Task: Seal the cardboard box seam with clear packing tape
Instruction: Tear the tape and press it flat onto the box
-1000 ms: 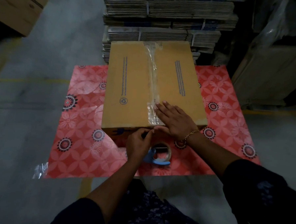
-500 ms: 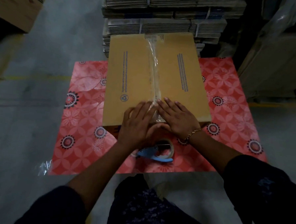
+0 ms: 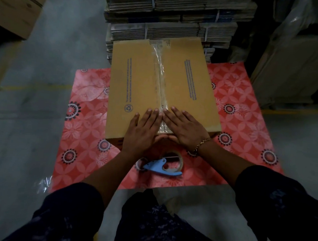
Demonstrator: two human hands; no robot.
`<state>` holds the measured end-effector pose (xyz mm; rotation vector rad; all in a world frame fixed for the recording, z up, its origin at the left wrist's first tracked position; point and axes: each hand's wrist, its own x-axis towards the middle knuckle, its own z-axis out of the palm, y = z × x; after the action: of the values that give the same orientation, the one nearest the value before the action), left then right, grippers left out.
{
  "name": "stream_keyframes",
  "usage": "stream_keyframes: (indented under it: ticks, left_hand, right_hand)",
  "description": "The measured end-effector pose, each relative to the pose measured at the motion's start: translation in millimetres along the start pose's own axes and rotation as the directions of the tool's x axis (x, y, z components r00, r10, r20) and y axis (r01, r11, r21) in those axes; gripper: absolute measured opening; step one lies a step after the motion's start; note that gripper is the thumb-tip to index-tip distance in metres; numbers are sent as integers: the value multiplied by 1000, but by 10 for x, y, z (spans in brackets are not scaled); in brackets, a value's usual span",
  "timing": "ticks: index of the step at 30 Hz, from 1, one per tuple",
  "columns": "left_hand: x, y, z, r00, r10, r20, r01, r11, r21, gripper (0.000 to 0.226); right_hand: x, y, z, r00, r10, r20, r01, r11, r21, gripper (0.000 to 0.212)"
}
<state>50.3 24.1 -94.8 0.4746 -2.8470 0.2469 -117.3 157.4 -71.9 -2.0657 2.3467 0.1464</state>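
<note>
Pressing flat, your left hand (image 3: 143, 130) and right hand (image 3: 184, 128) lie palm-down with fingers spread, gripping nothing, on the near end of the box (image 3: 138, 86), either side of the tape (image 3: 159, 78) running down its centre seam. The box sits on a red patterned mat (image 3: 236, 98). Expect thin, clingy film that wrinkles easily, over stiff cardboard flaps that may give slightly; rub outward from the seam. The tape roll (image 3: 172, 160) in its blue cutter (image 3: 156, 166) lies just behind your wrists. A recycling symbol (image 3: 128, 108) shows; the printed lines are unreadable.
</note>
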Motion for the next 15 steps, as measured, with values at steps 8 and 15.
stream_keyframes:
  ticks: [8,15]
  left_hand:
    - [14,4,-58,996,-6,89,7,1000,-9,77]
    - [-22,1,-89,982,8,187,-13,1000,26,92]
  right_hand:
    - [-12,-13,-38,999,2,45,-1,1000,-22,81]
    - [-11,-54,-93,996,42,76,-41,999,-12,94]
